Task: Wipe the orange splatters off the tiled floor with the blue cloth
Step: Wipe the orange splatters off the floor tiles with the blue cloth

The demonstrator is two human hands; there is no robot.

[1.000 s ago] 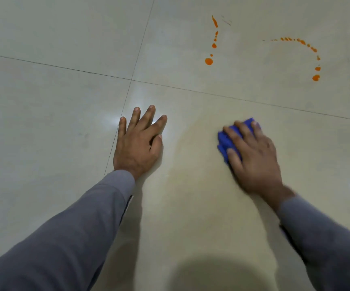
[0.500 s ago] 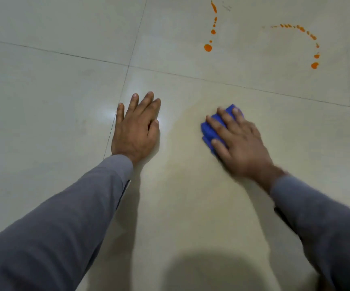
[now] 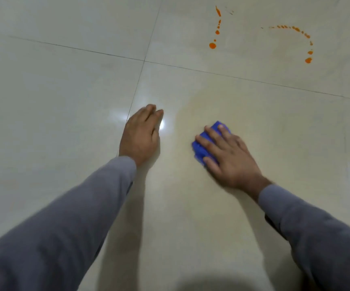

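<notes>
Right hand (image 3: 231,158), the working grip: its fingers lie spread and nearly straight over the blue cloth (image 3: 201,149), pressing it flat to the tiled floor (image 3: 64,91) rather than clenching it; whether the thumb curls under the cloth's near edge cannot be told. Left hand (image 3: 140,135): released, holding nothing, fingers together and extended at the floor beside a tile joint, apparently as a brace.

The cloth is a small, bunched wad of vivid blue fabric, showing only at the fingertips and along the thumb side of the hand. It is judged soft, light and fully compliant: it should take the shape of whatever presses it and slide readily on the glossy tile, so control most likely comes from broad downward pressure of the palm and fingers across its top, not from a pinch at one corner, which would let it unfold and trail.

Around the cloth the tile carries a faint yellowish haze. The orange splatters (image 3: 213,45) lie on the next tile, well apart from the cloth, beyond the joint: a near-vertical string of drops ending in a round blob, and to its right a curved arc of drops (image 3: 308,59). Both appear untouched; the wiping of these is judged not yet begun.
</notes>
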